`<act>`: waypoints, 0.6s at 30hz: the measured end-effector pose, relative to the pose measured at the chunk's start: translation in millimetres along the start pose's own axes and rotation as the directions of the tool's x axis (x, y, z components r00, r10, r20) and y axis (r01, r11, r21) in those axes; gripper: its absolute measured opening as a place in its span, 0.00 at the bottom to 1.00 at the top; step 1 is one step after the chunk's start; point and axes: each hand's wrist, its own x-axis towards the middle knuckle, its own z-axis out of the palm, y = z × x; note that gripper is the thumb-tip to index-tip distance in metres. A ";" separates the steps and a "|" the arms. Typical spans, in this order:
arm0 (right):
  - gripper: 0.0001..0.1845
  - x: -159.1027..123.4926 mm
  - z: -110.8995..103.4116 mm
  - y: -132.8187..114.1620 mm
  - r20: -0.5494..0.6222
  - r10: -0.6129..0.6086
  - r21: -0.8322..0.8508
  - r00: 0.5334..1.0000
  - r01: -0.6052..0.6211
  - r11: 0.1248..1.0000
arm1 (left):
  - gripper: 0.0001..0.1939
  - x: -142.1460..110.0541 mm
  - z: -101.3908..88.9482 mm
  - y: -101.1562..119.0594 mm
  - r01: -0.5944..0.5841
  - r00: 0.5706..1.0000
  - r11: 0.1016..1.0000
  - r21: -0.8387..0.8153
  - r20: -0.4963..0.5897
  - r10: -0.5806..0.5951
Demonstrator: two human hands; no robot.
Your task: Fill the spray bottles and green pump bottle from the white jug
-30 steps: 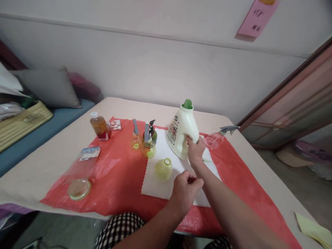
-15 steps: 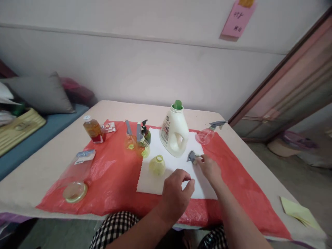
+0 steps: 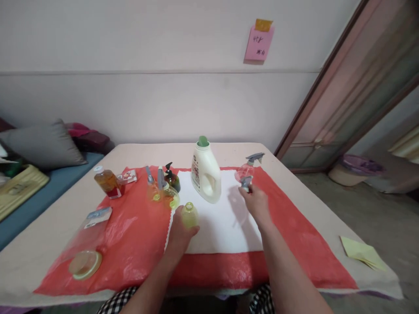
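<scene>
Translucent yellow-green round plastic bottle (image 3: 190,217) is standing roughly upright within my left grip (image 3: 180,225), which is curling around it, thumb at the near right. I am not able to tell whether it is touching the white scallop-edged sheet (image 3: 225,235) below. My right grip (image 3: 256,203) is pinching a grey plastic trigger-sprayer head (image 3: 246,181), well apart to the right. I am judging this as holding both pieces; the next move is probably calling for steadying the open-necked bottle.
</scene>
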 end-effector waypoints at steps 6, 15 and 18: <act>0.18 -29.2 -36.8 -38.7 -0.252 0.060 0.831 0.966 0.185 0.524 | 0.32 -8.9 14.9 24.5 -0.051 0.994 0.997 0.054 0.103 0.045; 0.08 -50.9 -57.3 -66.2 -0.312 -0.172 0.792 0.934 0.356 0.495 | 0.29 -22.7 31.4 40.3 -0.215 0.974 0.968 0.129 0.097 0.203; 0.07 -51.7 -54.2 -64.1 -0.265 -0.257 0.803 0.929 0.360 0.475 | 0.33 -23.3 33.0 45.0 -0.254 0.967 0.960 0.118 0.051 0.250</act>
